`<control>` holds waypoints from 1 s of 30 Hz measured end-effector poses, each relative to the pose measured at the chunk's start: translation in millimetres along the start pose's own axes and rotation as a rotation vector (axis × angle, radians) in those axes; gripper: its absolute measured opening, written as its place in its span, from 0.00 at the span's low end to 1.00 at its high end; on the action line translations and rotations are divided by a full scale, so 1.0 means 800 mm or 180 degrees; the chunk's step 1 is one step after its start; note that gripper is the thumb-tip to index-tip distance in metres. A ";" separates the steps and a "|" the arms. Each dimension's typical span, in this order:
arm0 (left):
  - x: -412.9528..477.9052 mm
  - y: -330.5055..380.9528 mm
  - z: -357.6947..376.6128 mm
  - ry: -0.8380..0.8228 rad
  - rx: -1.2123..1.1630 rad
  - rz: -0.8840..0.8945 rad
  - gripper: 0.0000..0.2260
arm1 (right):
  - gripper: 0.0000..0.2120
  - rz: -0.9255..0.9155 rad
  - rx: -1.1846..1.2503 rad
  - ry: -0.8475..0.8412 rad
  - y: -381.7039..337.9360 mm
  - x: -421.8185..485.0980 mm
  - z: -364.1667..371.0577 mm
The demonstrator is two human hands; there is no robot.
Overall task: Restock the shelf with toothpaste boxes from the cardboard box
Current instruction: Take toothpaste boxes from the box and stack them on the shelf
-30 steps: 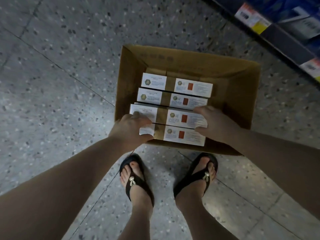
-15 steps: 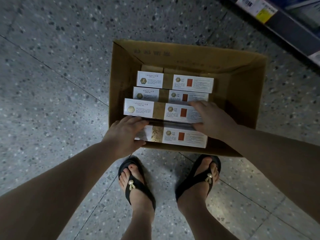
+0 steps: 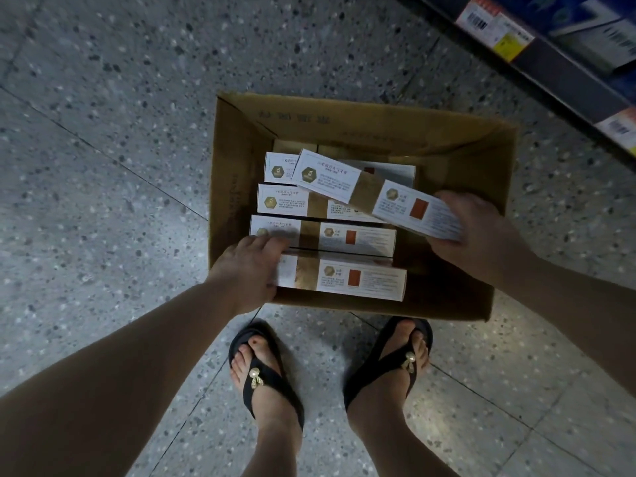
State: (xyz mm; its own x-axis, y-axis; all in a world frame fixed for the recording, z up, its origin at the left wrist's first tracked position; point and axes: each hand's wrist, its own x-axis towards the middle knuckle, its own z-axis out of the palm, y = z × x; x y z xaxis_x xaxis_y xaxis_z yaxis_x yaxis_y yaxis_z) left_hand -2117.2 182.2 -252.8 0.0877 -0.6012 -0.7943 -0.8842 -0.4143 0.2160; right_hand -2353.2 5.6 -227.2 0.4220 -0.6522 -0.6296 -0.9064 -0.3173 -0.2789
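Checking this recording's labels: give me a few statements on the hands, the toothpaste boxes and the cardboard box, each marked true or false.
The right hand holds a long white-and-gold toothpaste box tilted above the others. True.
The open brown cardboard box stands on a table. False: it stands on the grey speckled floor.
The left hand touches the nearest toothpaste box. True.
Both hands hold the tilted box. False: only the right hand does.

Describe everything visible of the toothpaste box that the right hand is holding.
The toothpaste box is a long, narrow white carton of thin-looking card, with a gold-brown band across its middle, gold hexagon emblems, an orange-red rectangle and small print. The right hand grips its right end. It slants above the other boxes lying in the cardboard box.
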 end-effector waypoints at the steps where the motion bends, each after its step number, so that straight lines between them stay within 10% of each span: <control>1: -0.002 -0.002 -0.001 0.0091 -0.0086 0.0034 0.31 | 0.31 -0.0021 0.0041 -0.0006 0.000 -0.001 0.000; 10: -0.094 0.018 -0.069 0.0929 -0.0921 0.0581 0.26 | 0.28 -0.0155 0.0529 0.0181 -0.029 -0.071 -0.086; 30: -0.515 0.172 -0.454 0.1836 -0.0151 0.2145 0.21 | 0.24 0.0172 0.1293 0.1686 -0.142 -0.524 -0.535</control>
State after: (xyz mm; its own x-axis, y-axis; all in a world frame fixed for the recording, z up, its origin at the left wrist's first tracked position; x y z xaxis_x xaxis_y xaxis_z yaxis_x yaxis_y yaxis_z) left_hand -2108.1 125.2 310.3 -0.2156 -0.9729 -0.0829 -0.8126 0.1317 0.5678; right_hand -2419.7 20.2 378.5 0.2337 -0.9427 -0.2382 -0.8174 -0.0578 -0.5731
